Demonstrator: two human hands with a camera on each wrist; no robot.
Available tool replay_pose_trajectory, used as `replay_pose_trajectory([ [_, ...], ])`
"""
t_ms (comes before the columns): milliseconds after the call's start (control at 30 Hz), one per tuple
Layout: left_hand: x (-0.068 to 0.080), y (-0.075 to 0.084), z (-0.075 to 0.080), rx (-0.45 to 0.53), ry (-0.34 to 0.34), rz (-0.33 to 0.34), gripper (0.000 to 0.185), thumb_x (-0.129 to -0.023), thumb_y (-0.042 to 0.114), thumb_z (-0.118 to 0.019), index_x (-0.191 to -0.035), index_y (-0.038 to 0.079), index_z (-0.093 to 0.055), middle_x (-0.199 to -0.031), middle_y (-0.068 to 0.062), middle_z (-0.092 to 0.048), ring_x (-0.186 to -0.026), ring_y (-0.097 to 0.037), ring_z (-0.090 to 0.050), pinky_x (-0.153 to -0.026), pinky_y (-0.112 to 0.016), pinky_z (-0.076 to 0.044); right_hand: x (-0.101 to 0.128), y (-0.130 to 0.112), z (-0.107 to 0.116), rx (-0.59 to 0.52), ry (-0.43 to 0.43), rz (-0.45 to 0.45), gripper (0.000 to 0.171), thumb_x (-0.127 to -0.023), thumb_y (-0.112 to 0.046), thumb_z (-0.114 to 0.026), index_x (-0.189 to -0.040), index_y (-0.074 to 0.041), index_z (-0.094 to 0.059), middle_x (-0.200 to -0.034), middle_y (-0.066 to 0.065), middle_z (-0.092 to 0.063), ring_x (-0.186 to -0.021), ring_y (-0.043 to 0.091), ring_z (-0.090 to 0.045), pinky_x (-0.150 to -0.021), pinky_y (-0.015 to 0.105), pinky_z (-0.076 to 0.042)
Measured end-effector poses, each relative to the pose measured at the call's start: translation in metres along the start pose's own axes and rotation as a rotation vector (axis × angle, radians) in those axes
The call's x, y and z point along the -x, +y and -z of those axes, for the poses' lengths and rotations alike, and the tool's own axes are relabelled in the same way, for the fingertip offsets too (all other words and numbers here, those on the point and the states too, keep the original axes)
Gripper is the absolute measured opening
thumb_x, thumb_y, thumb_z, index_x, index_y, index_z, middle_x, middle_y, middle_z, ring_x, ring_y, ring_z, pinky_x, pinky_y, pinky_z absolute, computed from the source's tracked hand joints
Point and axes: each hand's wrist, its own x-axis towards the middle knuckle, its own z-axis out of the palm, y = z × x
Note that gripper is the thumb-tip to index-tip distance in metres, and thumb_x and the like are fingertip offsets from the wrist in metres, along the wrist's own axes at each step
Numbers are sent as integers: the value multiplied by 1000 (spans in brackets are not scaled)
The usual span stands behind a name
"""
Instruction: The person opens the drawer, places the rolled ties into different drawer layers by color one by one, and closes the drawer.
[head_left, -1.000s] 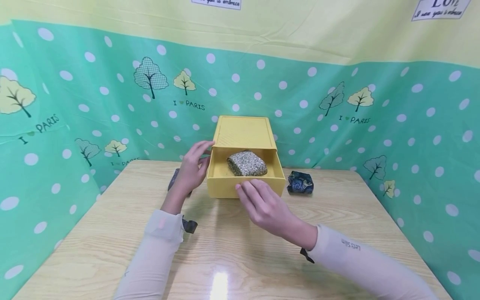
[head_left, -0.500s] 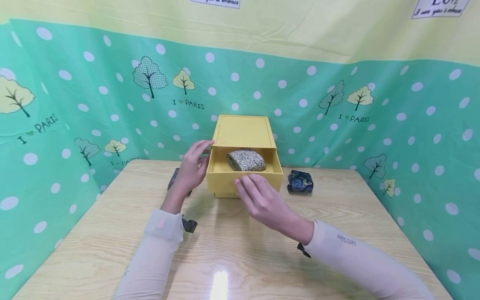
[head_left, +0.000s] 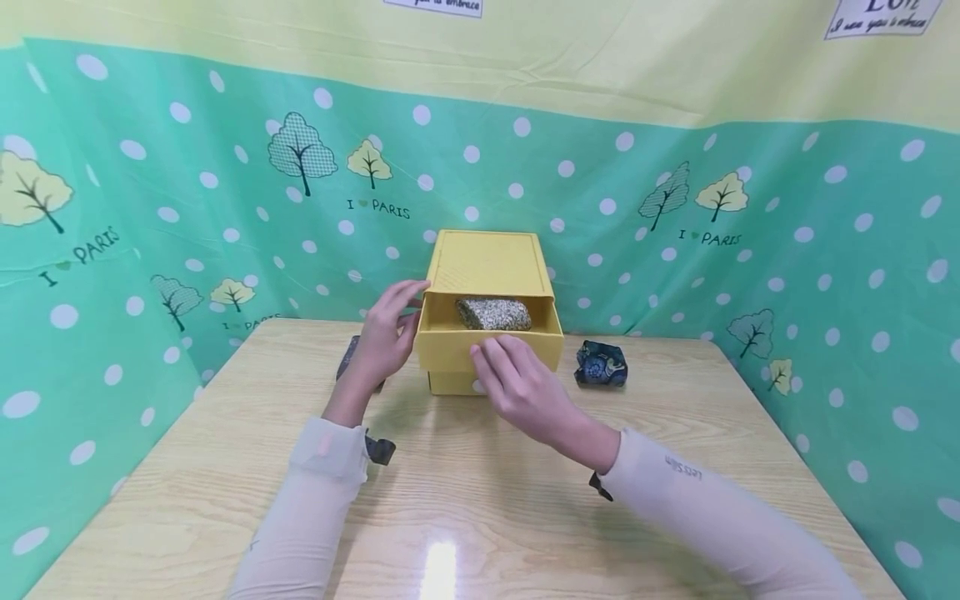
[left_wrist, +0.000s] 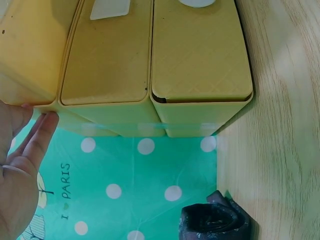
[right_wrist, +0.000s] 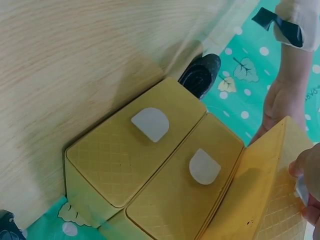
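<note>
A yellow drawer unit [head_left: 491, 258] stands at the back of the table, its top drawer [head_left: 450, 346] partly out. Inside that drawer lies a speckled grey folded bundle [head_left: 498, 314], its lower part hidden by the drawer front. My right hand [head_left: 521, 387] is at the drawer front; in the right wrist view its thumb and fingers pinch the white drawer knob [right_wrist: 301, 189]. My left hand [head_left: 386, 333] rests its extended fingers against the unit's left side, near the top edge; the left wrist view shows the fingertips touching the yellow side wall [left_wrist: 45, 107].
Two lower drawers [right_wrist: 125, 150] with white knobs are closed. A dark blue patterned cloth bundle [head_left: 602, 364] lies right of the unit. Another dark rolled cloth [left_wrist: 215, 220] lies on the left, partly behind my left hand. A green dotted curtain [head_left: 600, 192] hangs behind the table.
The top drawer has slid back into the unit with my right hand moving along, so less of the speckled bundle shows and the lower drawer front is exposed. My left hand stays put.
</note>
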Motion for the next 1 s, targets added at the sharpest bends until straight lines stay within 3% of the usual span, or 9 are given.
replay_pose_trajectory([
  [333, 0, -1, -1, -3, 1, -9, 53, -94, -18, -57, -144, 2, -56, -138, -19, -55, -108, -33, -67, -93, -32, -62, 0, 2, -9, -6, 3, -6, 50, -113, -27, -36, -119, 10, -69, -111, 24, -69, -99, 35, -66, -96, 40, -61],
  [633, -2, 0, 0, -7, 8, -20, 54, -94, -19, -57, -143, 3, -56, -138, -20, -55, -108, -33, -67, -93, -31, -62, -1, 4, -13, 6, -6, -9, 29, -105, 0, -46, -119, 10, -69, -111, 24, -69, -98, 35, -65, -94, 39, -62],
  [1000, 0, -2, -1, 11, 5, -20, 56, -92, -21, -57, -144, 2, -56, -138, -19, -55, -108, -33, -67, -93, -30, -62, -5, 5, -19, 17, -31, -21, 31, -104, 5, -44, -118, 9, -71, -110, 23, -69, -98, 35, -65, -92, 38, -62],
])
